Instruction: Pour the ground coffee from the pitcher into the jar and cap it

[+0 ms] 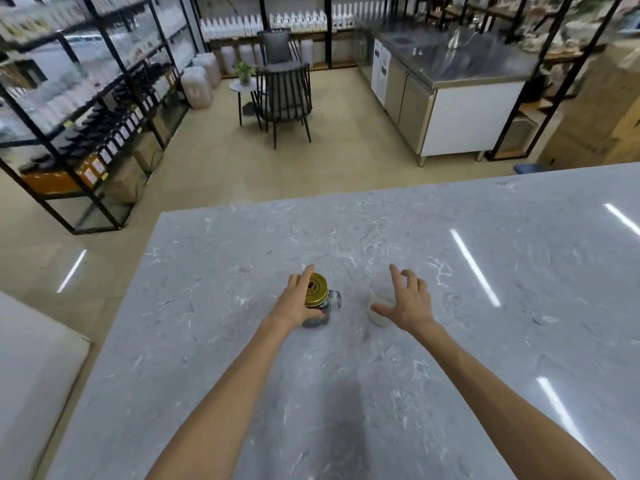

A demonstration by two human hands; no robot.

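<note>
A glass jar (325, 308) with dark contents stands on the grey marble table (346, 375), a gold lid (317, 289) on top of it. My left hand (294, 303) wraps around the jar's left side, fingers lying against the lid's edge. To the right stands a white pitcher (379, 308), partly hidden by my right hand (408, 304). That hand hovers over the pitcher with its fingers spread, and I cannot tell whether it touches it.
The table's far edge runs near the middle of the view, with tiled floor beyond. Black shelving racks (86, 116) with bottles line the left. Black chairs (285, 95) and a small round table stand further back, a steel counter (450, 98) at the right.
</note>
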